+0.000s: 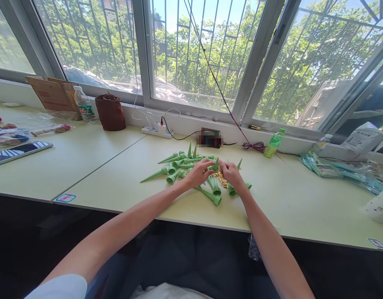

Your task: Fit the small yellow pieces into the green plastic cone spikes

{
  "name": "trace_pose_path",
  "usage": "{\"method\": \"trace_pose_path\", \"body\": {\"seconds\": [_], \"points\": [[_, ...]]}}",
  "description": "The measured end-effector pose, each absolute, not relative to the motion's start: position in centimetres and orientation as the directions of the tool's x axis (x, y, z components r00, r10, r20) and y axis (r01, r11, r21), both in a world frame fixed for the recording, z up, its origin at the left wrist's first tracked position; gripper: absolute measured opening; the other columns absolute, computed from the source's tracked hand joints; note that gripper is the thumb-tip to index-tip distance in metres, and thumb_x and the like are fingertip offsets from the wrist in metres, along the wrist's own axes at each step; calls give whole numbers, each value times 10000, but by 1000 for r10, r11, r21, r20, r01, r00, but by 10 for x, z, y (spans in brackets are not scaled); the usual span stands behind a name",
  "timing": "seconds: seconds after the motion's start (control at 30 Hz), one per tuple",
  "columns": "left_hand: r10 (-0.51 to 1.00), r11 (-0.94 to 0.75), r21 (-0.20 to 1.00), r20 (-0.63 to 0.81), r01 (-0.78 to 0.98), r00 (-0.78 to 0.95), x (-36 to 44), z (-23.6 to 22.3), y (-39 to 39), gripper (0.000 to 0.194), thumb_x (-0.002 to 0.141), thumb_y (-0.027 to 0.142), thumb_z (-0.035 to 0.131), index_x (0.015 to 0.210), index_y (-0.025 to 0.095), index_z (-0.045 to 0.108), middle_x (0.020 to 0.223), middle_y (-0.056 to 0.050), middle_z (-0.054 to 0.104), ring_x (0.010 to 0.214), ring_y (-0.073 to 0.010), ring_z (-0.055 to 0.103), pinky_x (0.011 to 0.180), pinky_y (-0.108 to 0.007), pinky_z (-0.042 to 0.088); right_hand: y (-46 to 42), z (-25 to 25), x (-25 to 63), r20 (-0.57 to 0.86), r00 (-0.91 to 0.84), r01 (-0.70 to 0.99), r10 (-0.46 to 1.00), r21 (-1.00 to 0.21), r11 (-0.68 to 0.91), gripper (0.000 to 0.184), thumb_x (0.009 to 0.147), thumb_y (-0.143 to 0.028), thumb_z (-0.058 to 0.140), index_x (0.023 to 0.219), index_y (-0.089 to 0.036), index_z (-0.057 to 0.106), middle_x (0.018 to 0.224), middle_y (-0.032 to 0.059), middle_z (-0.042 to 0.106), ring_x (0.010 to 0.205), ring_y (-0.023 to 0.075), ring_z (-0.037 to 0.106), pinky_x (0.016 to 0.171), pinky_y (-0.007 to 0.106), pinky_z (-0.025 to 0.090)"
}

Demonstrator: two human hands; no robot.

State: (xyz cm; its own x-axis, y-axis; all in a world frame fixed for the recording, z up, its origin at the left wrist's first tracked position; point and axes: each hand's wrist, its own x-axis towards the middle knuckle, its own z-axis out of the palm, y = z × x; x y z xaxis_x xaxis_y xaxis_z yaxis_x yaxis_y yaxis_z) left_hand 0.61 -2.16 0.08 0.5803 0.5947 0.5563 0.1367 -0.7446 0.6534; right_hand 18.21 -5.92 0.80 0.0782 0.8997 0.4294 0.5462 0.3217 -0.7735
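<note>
- One green cone [216,164] points up from the fingers of the left hand [199,172], which close narrowly around it
- The right hand [231,171] is just beside it, fingers pinched together; whether they hold anything, I cannot tell
- More green cones [154,175] lie or stand on the pale table [303,203] around the hands
- Small yellowish pieces [223,181] are heaped between the hands
- A green bottle [273,144] stands farther back, to the right

No legible text or numbers
</note>
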Motion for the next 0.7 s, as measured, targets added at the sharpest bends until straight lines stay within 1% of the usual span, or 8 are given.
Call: {"method": "trace_pose_path", "body": {"seconds": [0.07,0.17,0.27,0.33,0.4,0.5,0.6,0.7], "points": [[570,-779,605,572,165,590,5,2,-21,264,891,336,564,1087,207,684,1052,-91,585,686,-115,521,686,-241,453,-56,6,183,423,79,534,903,-783,321,527,896,-564,420,498,-228,345,441,-11,363,458,131,393,482,273,304],[561,-798,573,595,185,576,5,3,-20,224,890,307,570,1050,214,697,1036,-84,589,745,-134,534,764,-258,443,-53,3,182,413,86,518,907,-796,313,549,888,-599,411,488,-227,359,439,-8,375,456,130,392,485,274,307],[624,-760,616,600,209,501,8,3,-19,221,860,272,609,1058,213,690,1010,-68,601,707,-123,536,752,-259,448,-53,2,179,431,116,523,895,-792,314,563,875,-652,391,513,-221,397,433,-11,379,461,130,374,480,275,287],[712,-671,712,539,207,450,10,3,-20,281,843,297,635,1109,210,659,1001,-56,615,593,-91,513,653,-242,452,-54,3,177,463,138,543,875,-775,324,563,876,-667,378,538,-218,412,437,-15,381,470,131,358,485,276,277],[792,-535,830,428,159,435,13,5,-21,333,849,361,629,1138,195,615,938,-43,631,486,-69,489,521,-225,422,-55,4,176,499,157,569,852,-751,335,555,890,-658,363,562,-214,422,455,-14,397,489,133,359,502,276,280],[841,-299,954,247,33,481,15,8,-22,376,870,472,584,1092,171,554,780,-18,629,406,-82,502,404,-221,379,-57,6,176,545,171,610,821,-713,346,541,906,-634,350,579,-209,419,502,-8,417,525,135,360,531,276,280],[818,-107,990,137,-87,559,15,12,-23,411,841,528,611,1016,166,525,730,-6,619,427,-100,544,396,-229,409,-58,6,176,575,133,657,807,-661,362,522,917,-604,354,580,-207,390,531,-13,393,545,131,332,544,278,262],[804,6,989,85,-151,589,15,13,-24,433,781,506,701,962,159,515,638,28,571,447,-91,545,427,-218,425,-58,5,175,572,71,691,817,-619,373,499,927,-574,356,590,-207,377,527,-20,383,542,127,319,549,280,249]]}}
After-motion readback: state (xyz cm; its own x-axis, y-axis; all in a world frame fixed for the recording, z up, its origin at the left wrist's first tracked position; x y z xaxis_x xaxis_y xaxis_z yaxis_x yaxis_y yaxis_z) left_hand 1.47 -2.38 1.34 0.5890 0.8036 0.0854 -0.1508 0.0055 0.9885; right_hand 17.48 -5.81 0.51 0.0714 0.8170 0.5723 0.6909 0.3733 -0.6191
